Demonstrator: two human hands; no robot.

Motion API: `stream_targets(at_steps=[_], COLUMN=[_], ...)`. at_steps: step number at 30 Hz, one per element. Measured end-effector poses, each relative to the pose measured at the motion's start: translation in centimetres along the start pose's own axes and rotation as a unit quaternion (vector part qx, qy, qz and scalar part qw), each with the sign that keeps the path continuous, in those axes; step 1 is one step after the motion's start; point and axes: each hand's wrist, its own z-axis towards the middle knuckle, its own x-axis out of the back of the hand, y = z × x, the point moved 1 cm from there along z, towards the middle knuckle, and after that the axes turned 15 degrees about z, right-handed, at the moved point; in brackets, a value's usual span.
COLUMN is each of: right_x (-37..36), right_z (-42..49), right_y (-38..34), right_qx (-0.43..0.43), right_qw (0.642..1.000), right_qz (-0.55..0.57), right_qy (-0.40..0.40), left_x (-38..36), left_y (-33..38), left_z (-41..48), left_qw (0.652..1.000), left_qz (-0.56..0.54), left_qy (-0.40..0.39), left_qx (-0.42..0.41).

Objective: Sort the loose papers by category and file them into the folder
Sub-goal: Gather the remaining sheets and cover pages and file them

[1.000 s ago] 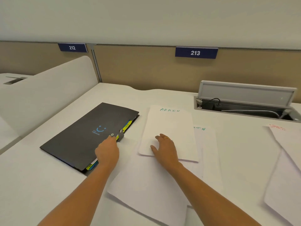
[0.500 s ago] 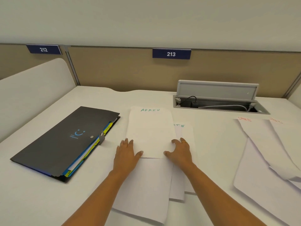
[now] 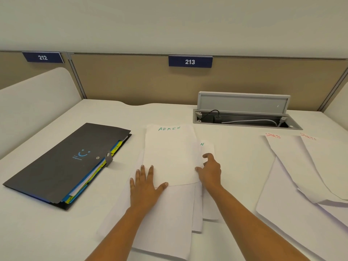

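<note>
A white sheet headed ADMIN in green lies on top of a loose pile of white sheets at the desk's middle. My left hand lies flat with straight fingers on the pile at the top sheet's near left corner. My right hand is at that sheet's right edge, fingers loosely curved and touching the edge. The dark grey expanding folder lies closed to the left, with blue and yellow tabs showing along its side. White sheets headed SPORTS in red are spread at the right.
An open cable hatch with wires inside sits in the desk behind the papers. A tan partition with number plates 212 and 213 backs the desk, and a white divider stands at the left.
My left hand left the folder's clasp and came to the ADMIN pile. My right hand slid from the sheet's middle to its right edge. The view swung right.
</note>
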Motion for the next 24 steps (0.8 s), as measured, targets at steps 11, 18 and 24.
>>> stream_targets(at_steps=[11, 18, 24], right_x=[4.4, 5.9, 4.6], right_z=[0.7, 1.2, 1.5], right_y=[1.5, 1.2, 1.4], right_qx=[-0.106, -0.142, -0.127], right_qw=[0.991, 0.981, 0.989], right_qz=[-0.065, -0.077, 0.048], right_qy=[-0.048, -0.109, -0.054], left_x=[0.2, 1.2, 0.9], left_y=[-1.2, 0.2, 1.9], left_z=[-0.2, 0.0, 0.0], left_qw=[0.995, 0.995, 1.0], left_qz=[-0.008, -0.008, -0.001], left_qy=[-0.014, -0.006, -0.015], left_qx=[0.094, 0.097, 0.025])
